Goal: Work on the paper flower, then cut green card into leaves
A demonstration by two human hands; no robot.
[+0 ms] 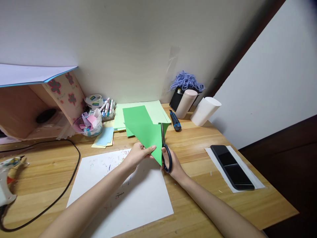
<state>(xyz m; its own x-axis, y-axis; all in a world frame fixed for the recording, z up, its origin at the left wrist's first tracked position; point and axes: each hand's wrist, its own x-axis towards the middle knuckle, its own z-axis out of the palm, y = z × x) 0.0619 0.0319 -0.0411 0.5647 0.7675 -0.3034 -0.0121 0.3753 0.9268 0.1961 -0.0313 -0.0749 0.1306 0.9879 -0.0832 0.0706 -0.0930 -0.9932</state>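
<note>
My left hand [141, 153] pinches the lower edge of a bright green sheet of paper [143, 127], thumb on top and fingers beneath. The sheet is held up and tilted over the desk. In my right hand [174, 163] is a pair of dark-handled scissors [167, 158], fingers through the loops. Its blades point away from me, along the sheet's right side, and part of the paper shows right of them. Under both hands lies a large white sheet [146, 205] with scattered coloured marks.
Pale green paper [158, 110] lies behind, with a blue utility knife [175, 121] to its right. A phone [232, 167] rests at right. A glue gun [7, 180] and its black cord lie left, below a tub of paper scraps [89, 124]. A white roll [206, 111] stands near the wall.
</note>
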